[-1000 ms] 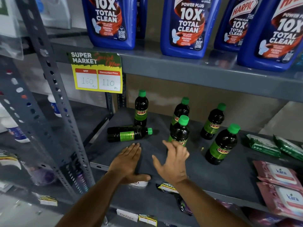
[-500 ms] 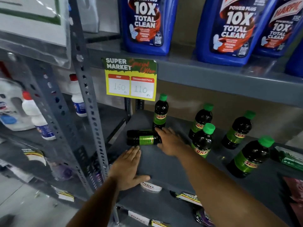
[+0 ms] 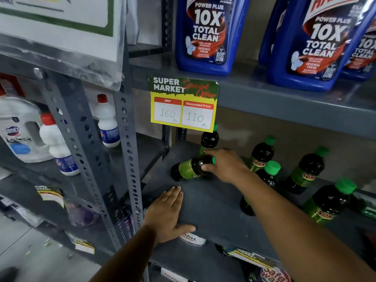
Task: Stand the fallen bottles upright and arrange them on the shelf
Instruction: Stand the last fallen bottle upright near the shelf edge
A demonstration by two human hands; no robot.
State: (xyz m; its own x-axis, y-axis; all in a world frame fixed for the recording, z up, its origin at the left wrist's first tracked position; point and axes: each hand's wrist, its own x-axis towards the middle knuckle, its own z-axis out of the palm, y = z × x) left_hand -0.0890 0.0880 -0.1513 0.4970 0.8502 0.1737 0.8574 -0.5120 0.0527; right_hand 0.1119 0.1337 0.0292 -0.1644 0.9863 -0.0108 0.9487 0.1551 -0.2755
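A dark bottle with a green label and green cap, the fallen bottle (image 3: 186, 169), lies on its side at the left of the grey shelf (image 3: 207, 202), its neck end slightly raised. My right hand (image 3: 224, 166) grips its neck and cap. My left hand (image 3: 168, 212) rests flat on the shelf's front edge, fingers apart, holding nothing. Several matching bottles stand upright: one behind the fallen bottle (image 3: 209, 139), one at mid shelf (image 3: 262, 153), one partly hidden by my right arm (image 3: 268, 176), and two to the right (image 3: 305, 171) (image 3: 329, 202).
A yellow price tag (image 3: 184, 106) hangs from the shelf above, which carries big blue cleaner bottles (image 3: 205, 35). A perforated grey upright (image 3: 128, 151) borders the shelf's left side. White bottles with red caps (image 3: 106, 121) stand on the neighbouring rack.
My right hand reached left from the front upright bottle to the fallen bottle and closed on its neck, lifting that end a little. My left hand stayed flat. The view shifted left and closer.
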